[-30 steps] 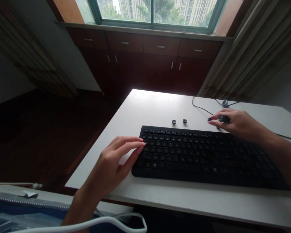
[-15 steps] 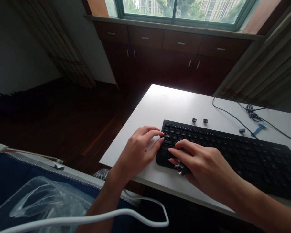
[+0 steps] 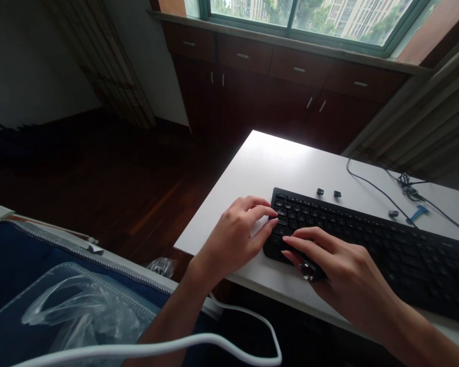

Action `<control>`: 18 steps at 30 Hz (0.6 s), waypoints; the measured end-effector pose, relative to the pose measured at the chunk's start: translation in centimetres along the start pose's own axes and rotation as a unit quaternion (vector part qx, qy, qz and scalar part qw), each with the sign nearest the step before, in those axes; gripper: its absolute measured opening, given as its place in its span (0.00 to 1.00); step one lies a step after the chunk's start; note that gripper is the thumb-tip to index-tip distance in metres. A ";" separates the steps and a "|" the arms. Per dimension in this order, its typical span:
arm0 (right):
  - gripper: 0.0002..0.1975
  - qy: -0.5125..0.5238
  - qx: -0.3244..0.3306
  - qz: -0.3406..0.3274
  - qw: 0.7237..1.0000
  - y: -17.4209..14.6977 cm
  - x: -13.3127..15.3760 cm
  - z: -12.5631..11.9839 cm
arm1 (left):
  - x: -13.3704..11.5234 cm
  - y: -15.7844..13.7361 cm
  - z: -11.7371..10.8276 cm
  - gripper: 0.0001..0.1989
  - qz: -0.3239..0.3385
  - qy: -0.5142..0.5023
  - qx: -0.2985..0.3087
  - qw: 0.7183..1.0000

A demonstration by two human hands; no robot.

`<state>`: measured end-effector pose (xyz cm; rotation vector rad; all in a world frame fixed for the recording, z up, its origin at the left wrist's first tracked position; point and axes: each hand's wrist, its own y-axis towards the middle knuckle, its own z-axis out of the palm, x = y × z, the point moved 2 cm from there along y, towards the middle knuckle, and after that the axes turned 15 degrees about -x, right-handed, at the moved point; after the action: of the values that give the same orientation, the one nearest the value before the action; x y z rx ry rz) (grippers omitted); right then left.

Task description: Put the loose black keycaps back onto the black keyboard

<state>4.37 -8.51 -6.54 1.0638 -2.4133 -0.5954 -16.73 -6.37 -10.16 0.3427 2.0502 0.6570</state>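
A black keyboard point(image 3: 367, 239) lies on the white table point(image 3: 229, 204). At its left end is my left hand point(image 3: 239, 234), with thumb and index fingertips apart and resting on or just over the keys at the edge. My right hand point(image 3: 338, 265) is closed above the near left corner of the keyboard. In its curled fingers sits a dark tool with a shiny metal end point(image 3: 309, 272); most of it is hidden, and its kind cannot be made out. Two loose black keycaps point(image 3: 337, 194) lie behind the keyboard.
A blue T-shaped piece point(image 3: 418, 212) and another small black piece point(image 3: 393, 213) lie behind the keyboard, near a dark cable point(image 3: 407, 186). A white cable point(image 3: 145, 346) loops across the front. Blue fabric with clear plastic point(image 3: 92, 306) is at lower left. Wooden cabinets point(image 3: 260, 92) stand beyond.
The view has shifted, so the table and hands appear further right. Both hands keep nearly the same places at the keyboard; the right hand's tool has turned slightly.
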 end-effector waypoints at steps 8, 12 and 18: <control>0.13 0.027 -0.069 -0.032 0.997 0.0 -0.2 -0.2 | 0.0 0.0 0.0 0.07 0.005 0.003 0.001 1.000; 0.11 0.015 -0.076 -0.061 0.995 -0.1 -0.2 -0.2 | 0.0 0.0 0.0 0.08 0.005 0.005 0.005 1.000; 0.09 -0.026 -0.104 -0.098 0.989 -0.1 0.3 0.3 | 0.0 0.0 -0.1 0.07 0.012 0.005 0.004 1.000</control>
<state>4.07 -8.70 -6.75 1.2156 -2.2436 -0.9288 -16.82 -6.39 -10.08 0.3696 2.0622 0.6651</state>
